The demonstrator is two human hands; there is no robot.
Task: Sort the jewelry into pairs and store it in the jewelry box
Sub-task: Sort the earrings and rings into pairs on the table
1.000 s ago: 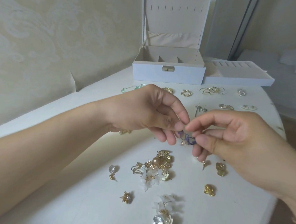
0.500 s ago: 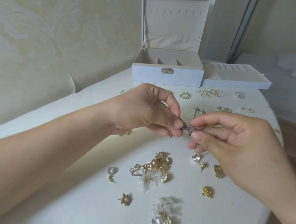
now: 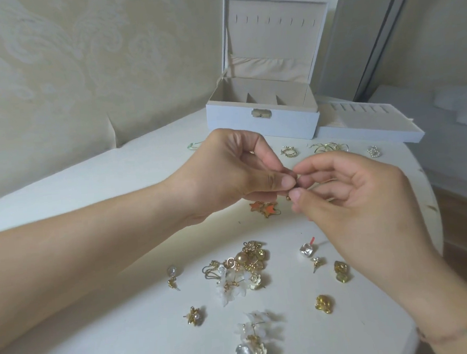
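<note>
Two hands: meet above the middle of the worktop [image 3: 116,179], fingertips touching.
Left hand [image 3: 235,174]: thumb and forefinger pressed together on a small piece; the other fingers curl beneath.
Right hand [image 3: 355,196]: thumb and forefinger pinch the same small piece from the 3 o'clock side; remaining fingers loosely bent.
Held piece [image 3: 288,198]: almost wholly hidden by the fingertips; only a small gold bead shows below them, so its kind cannot be told.
Jewelry box [image 3: 261,119]: at 12 o'clock from the hands, lid upright, compartments showing no contents from this view.
Tray [image 3: 367,128]: just beside the box, toward 1 o'clock.
Laid-out row: gold hoops [image 3: 289,152], thin gold wires [image 3: 329,147] and a pearl heart [image 3: 374,151] lie apart from one another between hands and box.
Orange stars [image 3: 265,208]: on the worktop directly under the hands.
Unsorted heap [image 3: 244,270]: at 6 o'clock, gold and white pieces tangled; single studs scattered round it.
Step in hand: judged to be the joining or untangling of one pair.
Next move: likely calls for keeping the pinch tight, then setting the piece down in the row at 12 o'clock or in the box.
</note>
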